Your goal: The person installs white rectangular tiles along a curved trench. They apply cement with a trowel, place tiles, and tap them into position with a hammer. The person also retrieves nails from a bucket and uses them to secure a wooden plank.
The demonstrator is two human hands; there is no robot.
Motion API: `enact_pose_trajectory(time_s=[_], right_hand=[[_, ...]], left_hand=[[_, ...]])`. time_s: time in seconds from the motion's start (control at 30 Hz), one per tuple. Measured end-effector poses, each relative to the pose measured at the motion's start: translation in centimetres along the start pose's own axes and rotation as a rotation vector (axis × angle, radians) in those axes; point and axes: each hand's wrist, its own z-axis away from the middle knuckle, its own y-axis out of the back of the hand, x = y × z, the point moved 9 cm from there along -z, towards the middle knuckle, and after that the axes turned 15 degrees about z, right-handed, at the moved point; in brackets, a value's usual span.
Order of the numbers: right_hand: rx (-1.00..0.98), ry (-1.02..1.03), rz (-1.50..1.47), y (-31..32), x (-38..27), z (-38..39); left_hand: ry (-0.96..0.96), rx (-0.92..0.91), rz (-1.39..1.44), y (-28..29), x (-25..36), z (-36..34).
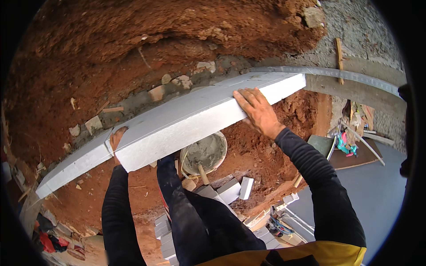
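A long, pale aerated concrete block (191, 133) lies along the top of a low wall. My left hand (118, 138) is closed round its left end, in the narrow gap beside the neighbouring block (73, 166). Over the near top edge, toward the right end, my right hand (256, 110) grips with its fingers on top; its thumb is partly hidden against the front face. Below the block stands a bucket of grey mortar (204, 153), with a wooden tool handle (203, 174) sticking out of it.
A reddish earth bank (111, 48) rises behind the wall. At the right, a metal straightedge (355, 76) lies along a concrete ledge, near a wooden strip (340, 60). Loose pale blocks (229, 190) sit by my legs. Tools and a cable (282, 226) are at lower right.
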Motion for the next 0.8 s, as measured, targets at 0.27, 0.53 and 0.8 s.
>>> enact_pose_trajectory(time_s=[0.27, 0.53, 0.8], right_hand=[[0.177, -0.181, -0.222, 0.8, -0.7, 3.0], [0.234, -1.036, -0.512, -6.8, 11.1, 7.7], [0.198, -1.062, -0.556, -10.3, 12.1, 9.0]], left_hand=[[0.178, -0.047, 0.375, 4.7, 3.9, 1.7], [0.323, -0.089, 0.699, 8.3, 10.7, 4.1], [0.37, -0.031, 0.702, 8.8, 12.1, 2.3]])
